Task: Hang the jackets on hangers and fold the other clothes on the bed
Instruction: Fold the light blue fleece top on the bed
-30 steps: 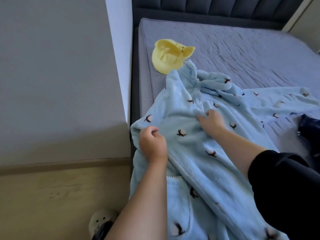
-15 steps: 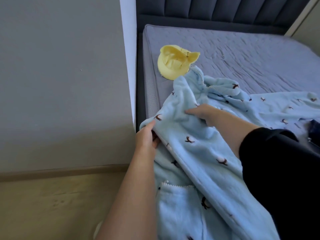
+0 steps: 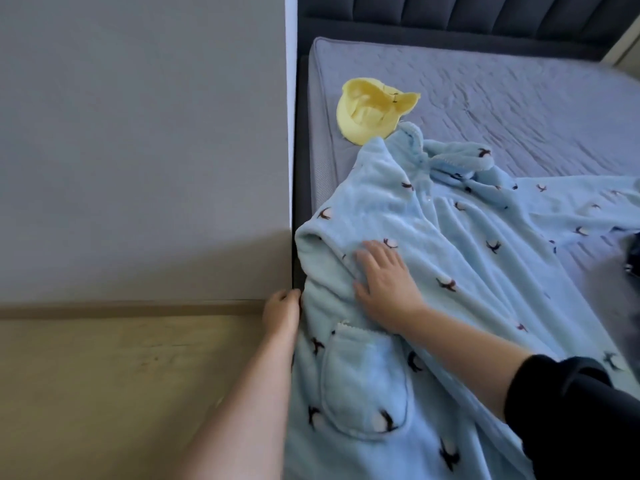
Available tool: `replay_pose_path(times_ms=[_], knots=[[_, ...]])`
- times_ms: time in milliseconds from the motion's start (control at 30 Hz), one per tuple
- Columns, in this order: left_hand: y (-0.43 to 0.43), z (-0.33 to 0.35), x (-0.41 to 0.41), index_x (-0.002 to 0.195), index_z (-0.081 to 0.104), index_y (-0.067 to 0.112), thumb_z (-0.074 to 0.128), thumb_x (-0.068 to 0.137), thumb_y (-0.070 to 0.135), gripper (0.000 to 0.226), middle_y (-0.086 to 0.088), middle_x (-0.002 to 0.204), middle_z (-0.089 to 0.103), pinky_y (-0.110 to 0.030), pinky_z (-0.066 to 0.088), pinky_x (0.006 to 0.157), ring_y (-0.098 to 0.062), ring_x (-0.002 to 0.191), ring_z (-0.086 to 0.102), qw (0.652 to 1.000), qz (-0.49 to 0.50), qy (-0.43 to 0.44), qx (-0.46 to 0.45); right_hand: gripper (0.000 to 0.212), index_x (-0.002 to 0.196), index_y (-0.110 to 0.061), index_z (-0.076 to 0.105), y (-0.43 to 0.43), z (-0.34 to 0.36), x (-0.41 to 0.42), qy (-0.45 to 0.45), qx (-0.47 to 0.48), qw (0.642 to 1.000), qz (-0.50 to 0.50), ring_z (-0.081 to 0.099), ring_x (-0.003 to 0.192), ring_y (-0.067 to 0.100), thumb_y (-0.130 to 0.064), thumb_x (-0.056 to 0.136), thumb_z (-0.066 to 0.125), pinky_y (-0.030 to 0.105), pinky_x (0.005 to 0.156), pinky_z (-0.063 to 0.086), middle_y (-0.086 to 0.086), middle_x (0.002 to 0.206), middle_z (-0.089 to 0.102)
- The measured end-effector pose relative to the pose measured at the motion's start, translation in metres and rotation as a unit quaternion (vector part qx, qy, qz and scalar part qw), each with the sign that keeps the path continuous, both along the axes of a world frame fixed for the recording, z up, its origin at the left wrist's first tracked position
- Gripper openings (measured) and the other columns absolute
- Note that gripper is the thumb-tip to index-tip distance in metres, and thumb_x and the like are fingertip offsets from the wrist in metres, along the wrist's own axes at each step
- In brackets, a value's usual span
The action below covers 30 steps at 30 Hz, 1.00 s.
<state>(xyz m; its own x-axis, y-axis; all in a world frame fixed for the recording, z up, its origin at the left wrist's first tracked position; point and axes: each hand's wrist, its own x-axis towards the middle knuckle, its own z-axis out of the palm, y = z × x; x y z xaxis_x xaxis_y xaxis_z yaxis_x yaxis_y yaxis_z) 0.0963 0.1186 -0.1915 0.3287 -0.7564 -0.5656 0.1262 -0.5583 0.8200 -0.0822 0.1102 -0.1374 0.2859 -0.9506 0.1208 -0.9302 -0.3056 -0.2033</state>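
A light blue fleece robe (image 3: 450,258) with small dark-and-white motifs lies spread over the near left part of the grey bed (image 3: 519,109), and its lower part with a pocket hangs over the bed's edge. My right hand (image 3: 384,282) rests flat on the robe's folded left shoulder, fingers spread. My left hand (image 3: 282,311) is at the robe's left edge beside the bed frame, its fingers curled at the cloth's side; the grip itself is hidden.
A small yellow garment (image 3: 370,109) lies on the bed just beyond the robe's collar. A grey wall (image 3: 138,150) stands close on the left, with wooden floor (image 3: 104,393) below it. A dark item (image 3: 632,254) shows at the right edge. The padded headboard (image 3: 450,19) runs along the back.
My right hand has moved down from the collar fold and now lies flat on the robe. My left hand has dropped lower, along the robe's left edge by the bed frame.
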Motion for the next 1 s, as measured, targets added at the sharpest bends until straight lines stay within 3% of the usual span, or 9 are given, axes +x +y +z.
replay_pose_path(times_ms=[67,200,333,433,533,600,800,900,1000], knots=[[0.016,-0.001,0.008,0.075,0.069,0.016,0.064,0.087,0.026,0.016,-0.005,0.084,0.073,-0.032,0.05,0.071,-0.021,0.081,0.066,0.999,-0.016,0.043,0.007,0.053,0.147,-0.015,0.029,0.025,-0.015,-0.002,0.032,0.025,0.999,0.014,0.012,0.146,0.02,-0.031,0.098,0.04,0.035,0.118,0.003,0.004,0.156,0.023],[0.042,0.012,0.022,0.091,0.071,0.012,0.069,0.087,0.025,0.014,-0.002,0.083,0.075,-0.021,0.051,0.057,-0.011,0.068,0.069,0.978,-0.196,0.068,0.03,0.055,0.151,-0.017,0.023,0.052,-0.023,-0.006,0.023,0.055,0.998,-0.014,0.004,0.147,0.014,-0.034,0.099,0.036,0.035,0.118,-0.001,-0.001,0.16,0.013],[0.07,0.019,0.034,0.102,0.067,0.001,0.061,0.092,0.023,0.025,-0.011,0.081,0.074,-0.029,0.053,0.06,-0.023,0.071,0.07,0.974,-0.129,0.176,0.067,0.054,0.152,-0.02,0.022,0.081,-0.027,-0.013,0.024,0.087,0.996,-0.024,0.0,0.147,0.011,-0.038,0.102,0.029,0.033,0.118,-0.001,-0.004,0.161,0.006],[0.091,0.02,0.027,0.108,0.066,0.0,0.063,0.091,0.029,0.034,-0.013,0.088,0.072,-0.033,0.053,0.065,-0.026,0.079,0.068,0.982,-0.056,0.166,0.076,0.054,0.152,-0.02,0.022,0.101,-0.026,-0.015,-0.005,0.117,0.992,-0.051,-0.001,0.147,0.01,-0.038,0.102,0.031,0.032,0.118,0.001,-0.005,0.161,0.004],[0.123,0.027,0.016,0.115,0.063,0.008,0.069,0.076,0.052,0.059,-0.016,0.11,0.069,-0.043,0.051,0.092,-0.029,0.101,0.066,0.972,-0.124,0.164,0.118,0.061,0.152,-0.02,0.02,0.126,-0.022,-0.012,-0.028,0.142,0.989,-0.044,0.0,0.148,0.011,-0.044,0.099,0.038,0.033,0.119,0.002,-0.003,0.161,0.005],[0.139,0.033,0.018,0.116,0.063,0.008,0.073,0.068,0.052,0.066,-0.017,0.111,0.069,-0.046,0.051,0.093,-0.031,0.103,0.066,0.957,-0.188,0.173,0.138,0.069,0.152,-0.02,0.02,0.148,-0.018,-0.012,-0.063,0.165,0.984,-0.017,0.001,0.148,0.012,-0.05,0.095,0.046,0.032,0.12,0.005,-0.002,0.161,0.005],[0.161,0.047,0.03,0.118,0.055,-0.009,0.07,0.083,0.002,0.04,-0.022,0.1,0.069,-0.039,0.057,0.073,-0.031,0.085,0.068,0.971,-0.203,0.063,0.112,0.105,0.151,-0.034,0.004,0.214,-0.014,-0.029,0.057,0.19,0.977,0.071,-0.01,0.146,0.009,-0.075,0.067,0.052,0.042,0.118,0.0,-0.009,0.16,-0.009],[0.167,0.063,0.028,0.115,0.06,-0.006,0.067,0.089,0.016,0.035,-0.017,0.08,0.067,-0.033,0.056,0.052,-0.028,0.068,0.066,0.958,-0.223,0.059,0.17,0.103,0.15,-0.035,0.0,0.225,-0.007,-0.029,0.098,0.183,0.975,0.076,-0.004,0.147,0.015,-0.065,0.069,0.056,0.045,0.117,0.012,-0.005,0.16,-0.009],[0.172,0.064,0.026,0.117,0.054,-0.004,0.07,0.086,0.02,0.042,-0.018,0.092,0.063,-0.037,0.055,0.066,-0.03,0.08,0.063,0.966,-0.208,-0.046,0.147,0.088,0.148,-0.027,0.008,0.234,0.0,-0.021,0.172,0.166,0.966,0.095,0.019,0.141,0.025,-0.034,0.079,0.062,0.044,0.104,0.037,0.004,0.159,0.0]])
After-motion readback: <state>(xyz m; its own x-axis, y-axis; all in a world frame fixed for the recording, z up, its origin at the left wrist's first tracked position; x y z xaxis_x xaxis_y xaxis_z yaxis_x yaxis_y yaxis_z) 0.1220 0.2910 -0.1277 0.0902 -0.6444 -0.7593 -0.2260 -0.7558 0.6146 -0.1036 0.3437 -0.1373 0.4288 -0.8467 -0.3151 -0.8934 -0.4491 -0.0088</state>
